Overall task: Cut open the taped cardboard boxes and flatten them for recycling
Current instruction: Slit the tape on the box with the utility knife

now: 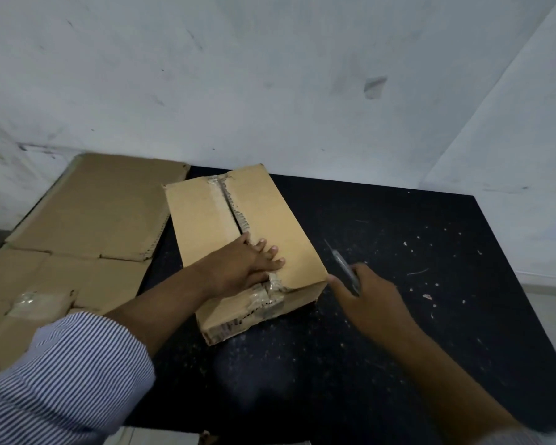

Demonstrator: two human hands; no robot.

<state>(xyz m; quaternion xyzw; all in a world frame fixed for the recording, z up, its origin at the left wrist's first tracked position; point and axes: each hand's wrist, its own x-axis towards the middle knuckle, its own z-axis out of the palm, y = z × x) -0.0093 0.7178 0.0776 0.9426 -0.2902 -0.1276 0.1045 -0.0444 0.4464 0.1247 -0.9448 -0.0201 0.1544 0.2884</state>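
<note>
1. Striped sleeve point(61, 364) is nearest; the left hand point(241, 264) lies flat, fingers straight, on the box point(206, 216) top.
2. Right hand point(373, 303) grips a blurred knife point(342, 268), probably pointing away and left.
3. Box rests on the black worktop point(398, 348), long axis running away, slightly leftward.

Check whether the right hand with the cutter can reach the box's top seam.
Probably yes: the seam lies bare toward its far end; the left hand covers only the near part.

One box point(203, 216), one knife point(343, 266), two hands: left hand point(241, 264), right hand point(374, 305).
</note>
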